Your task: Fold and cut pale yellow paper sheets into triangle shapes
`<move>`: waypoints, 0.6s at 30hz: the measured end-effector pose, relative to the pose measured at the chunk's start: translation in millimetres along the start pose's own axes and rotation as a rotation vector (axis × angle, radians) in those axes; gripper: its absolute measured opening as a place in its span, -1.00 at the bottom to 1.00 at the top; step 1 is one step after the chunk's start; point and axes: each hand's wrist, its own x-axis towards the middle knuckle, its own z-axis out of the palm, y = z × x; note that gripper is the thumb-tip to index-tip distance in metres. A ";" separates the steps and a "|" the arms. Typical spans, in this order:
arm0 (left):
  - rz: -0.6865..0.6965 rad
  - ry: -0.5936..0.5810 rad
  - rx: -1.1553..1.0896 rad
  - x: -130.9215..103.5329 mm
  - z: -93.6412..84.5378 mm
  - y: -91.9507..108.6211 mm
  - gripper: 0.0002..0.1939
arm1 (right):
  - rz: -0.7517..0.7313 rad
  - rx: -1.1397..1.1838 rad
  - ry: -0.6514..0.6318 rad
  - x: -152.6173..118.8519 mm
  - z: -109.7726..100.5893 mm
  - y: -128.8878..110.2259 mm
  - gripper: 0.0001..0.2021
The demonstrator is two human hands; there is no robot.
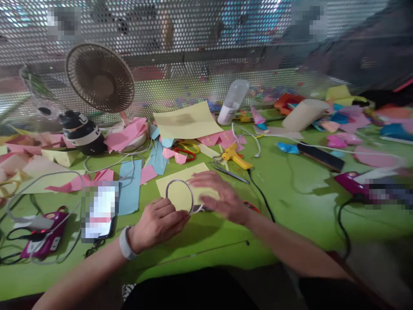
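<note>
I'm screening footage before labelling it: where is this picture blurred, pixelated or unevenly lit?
Head view: the right hand is smeared, probably by motion, while the left hand is clearer; the phone is pixelated; bright light shows through the mesh; a soft shadow lies on the table below the hands; the upper right corner is dark and soft.
</note>
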 end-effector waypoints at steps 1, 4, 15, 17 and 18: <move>-0.001 -0.010 -0.050 1.4 -1.3 -0.2 -0.90 | -0.138 -0.160 -0.093 -0.7 0.3 -2.2 -0.75; -0.061 -0.059 -0.200 5.6 -5.9 0.2 -0.91 | -0.334 -0.364 -0.288 -1.5 3.5 -2.7 -0.79; -0.417 -0.214 -0.662 8.8 -17.5 -5.2 -0.81 | -0.218 -0.160 -0.451 1.0 9.4 6.6 -0.78; -0.421 -0.273 -0.662 9.1 -19.8 -8.4 -0.82 | -0.214 -0.144 -0.453 1.5 9.7 6.3 -0.79; -0.414 -0.303 -0.658 8.9 -20.9 -9.9 -0.83 | -0.223 -0.130 -0.457 1.8 10.0 6.8 -0.78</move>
